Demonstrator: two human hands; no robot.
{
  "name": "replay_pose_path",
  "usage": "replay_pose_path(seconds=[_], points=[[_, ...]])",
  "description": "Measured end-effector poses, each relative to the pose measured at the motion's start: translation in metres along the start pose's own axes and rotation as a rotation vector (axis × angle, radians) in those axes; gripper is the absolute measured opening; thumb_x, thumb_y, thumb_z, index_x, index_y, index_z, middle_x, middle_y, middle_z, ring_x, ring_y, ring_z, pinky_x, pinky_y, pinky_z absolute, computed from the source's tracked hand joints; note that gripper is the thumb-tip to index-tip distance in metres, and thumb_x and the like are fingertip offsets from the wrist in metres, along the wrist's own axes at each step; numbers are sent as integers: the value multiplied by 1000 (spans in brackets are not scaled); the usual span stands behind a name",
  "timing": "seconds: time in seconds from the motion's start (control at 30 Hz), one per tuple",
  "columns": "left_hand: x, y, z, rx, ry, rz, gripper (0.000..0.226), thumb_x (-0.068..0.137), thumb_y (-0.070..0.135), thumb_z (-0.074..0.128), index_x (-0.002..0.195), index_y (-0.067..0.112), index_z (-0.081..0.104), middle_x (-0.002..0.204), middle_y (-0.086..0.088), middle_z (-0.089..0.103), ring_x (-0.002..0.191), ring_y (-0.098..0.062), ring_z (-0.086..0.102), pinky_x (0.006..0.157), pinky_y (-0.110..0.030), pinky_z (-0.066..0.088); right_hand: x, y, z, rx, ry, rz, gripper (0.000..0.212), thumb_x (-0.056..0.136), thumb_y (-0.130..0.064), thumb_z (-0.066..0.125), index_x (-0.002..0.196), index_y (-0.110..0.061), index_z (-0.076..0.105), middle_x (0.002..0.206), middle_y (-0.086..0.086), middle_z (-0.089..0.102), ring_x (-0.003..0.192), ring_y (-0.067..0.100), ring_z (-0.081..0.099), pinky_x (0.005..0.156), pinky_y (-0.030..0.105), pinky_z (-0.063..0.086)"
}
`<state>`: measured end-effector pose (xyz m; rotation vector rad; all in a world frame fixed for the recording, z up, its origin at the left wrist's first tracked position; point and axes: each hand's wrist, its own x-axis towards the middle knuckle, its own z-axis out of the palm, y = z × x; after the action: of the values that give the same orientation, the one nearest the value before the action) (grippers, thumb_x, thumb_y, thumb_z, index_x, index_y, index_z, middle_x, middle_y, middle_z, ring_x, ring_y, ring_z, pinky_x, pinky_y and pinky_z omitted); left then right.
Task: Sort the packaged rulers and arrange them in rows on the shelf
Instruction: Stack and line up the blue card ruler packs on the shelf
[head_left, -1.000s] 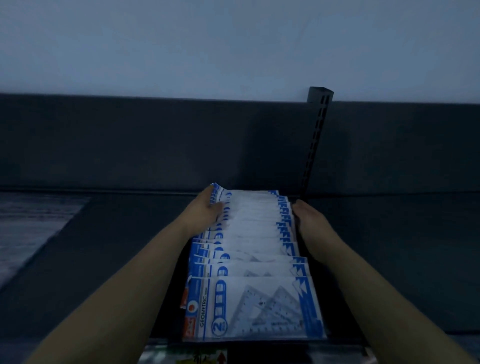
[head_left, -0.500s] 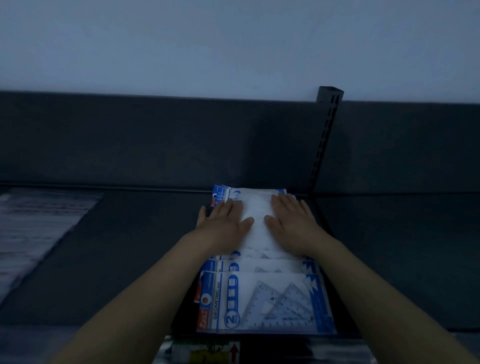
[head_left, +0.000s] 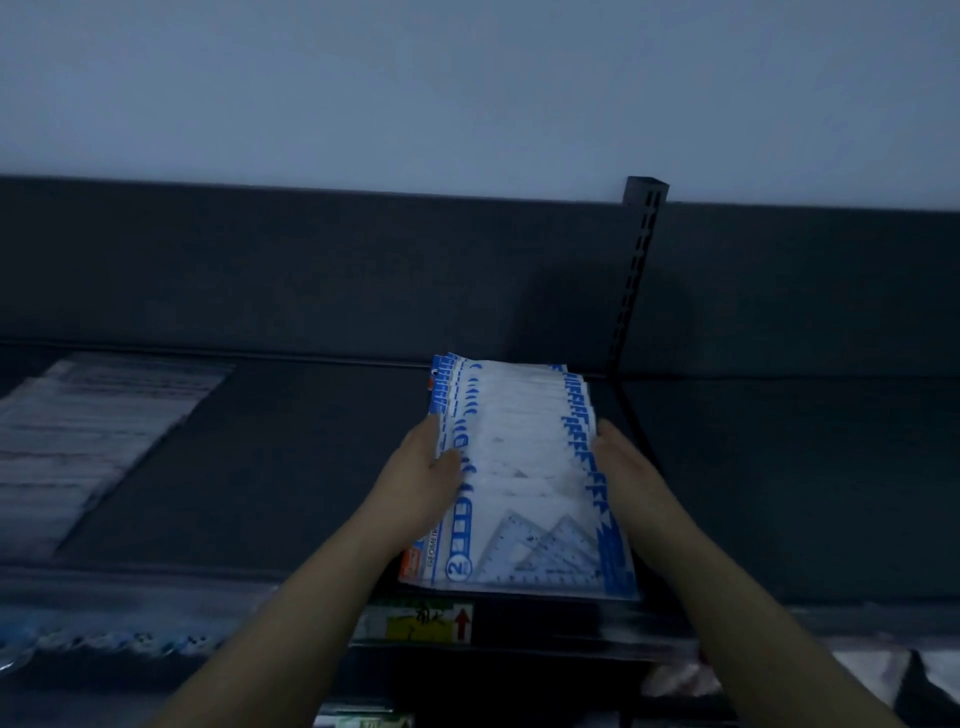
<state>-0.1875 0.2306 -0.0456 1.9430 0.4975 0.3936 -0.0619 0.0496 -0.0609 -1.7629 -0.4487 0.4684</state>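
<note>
A row of several blue-and-white packaged rulers (head_left: 519, 467) lies overlapped on the dark shelf (head_left: 311, 467), running from the front edge toward the back panel. The front packet shows clear set squares inside. My left hand (head_left: 426, 483) presses flat against the row's left edge, thumb over the packets. On the right edge rests my right hand (head_left: 623, 473), fingers straight along the side. Both hands squeeze the row between them; neither lifts a packet.
A second spread of pale packets (head_left: 88, 431) lies on the shelf at the far left. A slotted black upright (head_left: 636, 280) stands just behind the row's right side. A yellow price label (head_left: 421, 621) sits on the shelf's front lip. Lower shelves hold more goods.
Half a second ago both palms lay flat on top of the row; now they have slid apart to its left and right edges, as they were a second ago.
</note>
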Motion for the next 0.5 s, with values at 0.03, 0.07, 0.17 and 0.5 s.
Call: replay_pose_path(seconds=[0.03,0.07,0.17,0.5], points=[[-1,1,2,-14,-3,-18,24,100,18,41,119,30,49,110,5,58,91,-9,61,68,-15,50,-1,1,3,13,-21,-9,42,98,-45,39,140,-37,42,141,-15,47,124,4,48,109,34,36],[-3,3,1,-23,3,-36,22,100,17,41,117,29,49,108,6,59,88,-7,61,64,-12,49,-1,-1,3,18,-12,-17,41,99,-43,38,139,-37,43,139,-13,49,120,2,49,107,32,38],[-1,0,-10,-34,85,-105,36,100,20,42,136,19,46,130,-3,58,106,-17,62,87,-28,52,0,-9,-8,83,82,-3,50,102,-33,35,150,-23,26,149,-10,33,125,3,36,103,20,25],[19,8,-2,13,-18,-142,24,99,18,43,121,18,53,111,-1,65,90,-17,66,67,-30,56,13,-13,-11,124,66,83,27,98,-20,41,73,-16,53,73,-9,63,61,0,58,58,18,46]])
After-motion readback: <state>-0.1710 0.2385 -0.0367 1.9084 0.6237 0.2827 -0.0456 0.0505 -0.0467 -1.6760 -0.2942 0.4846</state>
